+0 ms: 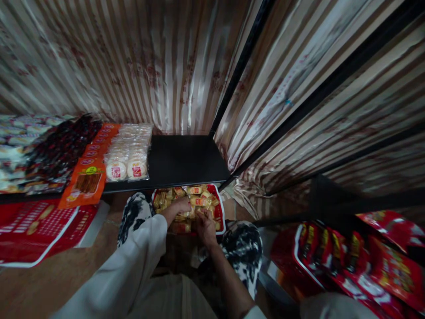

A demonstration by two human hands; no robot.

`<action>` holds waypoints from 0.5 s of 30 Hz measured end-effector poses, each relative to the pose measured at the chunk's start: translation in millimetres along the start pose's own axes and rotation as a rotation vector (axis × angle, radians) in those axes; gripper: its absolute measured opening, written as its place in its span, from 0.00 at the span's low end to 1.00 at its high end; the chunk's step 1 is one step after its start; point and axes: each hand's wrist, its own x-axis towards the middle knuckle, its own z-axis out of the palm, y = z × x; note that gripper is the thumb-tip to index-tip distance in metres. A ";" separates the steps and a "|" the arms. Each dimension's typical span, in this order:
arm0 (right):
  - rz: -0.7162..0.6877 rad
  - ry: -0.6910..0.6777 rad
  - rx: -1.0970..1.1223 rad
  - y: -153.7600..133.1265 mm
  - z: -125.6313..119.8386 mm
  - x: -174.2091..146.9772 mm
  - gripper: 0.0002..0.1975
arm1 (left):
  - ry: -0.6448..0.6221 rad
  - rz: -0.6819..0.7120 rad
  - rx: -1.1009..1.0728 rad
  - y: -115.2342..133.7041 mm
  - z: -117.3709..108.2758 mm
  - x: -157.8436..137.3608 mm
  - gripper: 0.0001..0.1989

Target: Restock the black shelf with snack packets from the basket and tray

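Note:
A red basket with a white rim [223,217] sits between my knees, filled with small yellow-wrapped snack packets [195,190]. My left hand [179,206] reaches into it from the left, its fingers curled among the packets; what they hold is hidden. On the right side of the basket, my right hand [206,225] is closed with its fingertips on snack packets. Both hands are close together over the pile. The basket stands right up against the front edge of a black shelf [182,155].
On the shelf's left lie clear packs of round white crackers [126,155], an orange snack bag [86,179] and dark wrapped packets [63,150]. A red carton [40,230] stands below. Another red basket [295,248] with red bags is at right. Black posts [245,66] and striped curtains surround the shelf.

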 end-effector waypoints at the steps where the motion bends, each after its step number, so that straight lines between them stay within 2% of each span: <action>1: 0.008 -0.003 0.002 -0.2 0.4 -0.1 0.17 | 0.016 -0.010 -0.001 -0.3 0.9 -0.8 0.21; 7: 0.061 0.002 -0.002 -4.8 2.2 -0.4 0.16 | 0.152 -0.054 0.000 -6.2 7.0 -7.9 0.24; 11: 0.079 0.026 0.006 -4.4 4.9 -0.7 0.16 | 0.221 -0.047 0.001 -8.0 7.2 -15.4 0.19; 15: 0.041 0.049 0.021 -3.1 4.0 -0.3 0.15 | 0.255 -0.044 0.008 -3.3 2.1 -26.2 0.16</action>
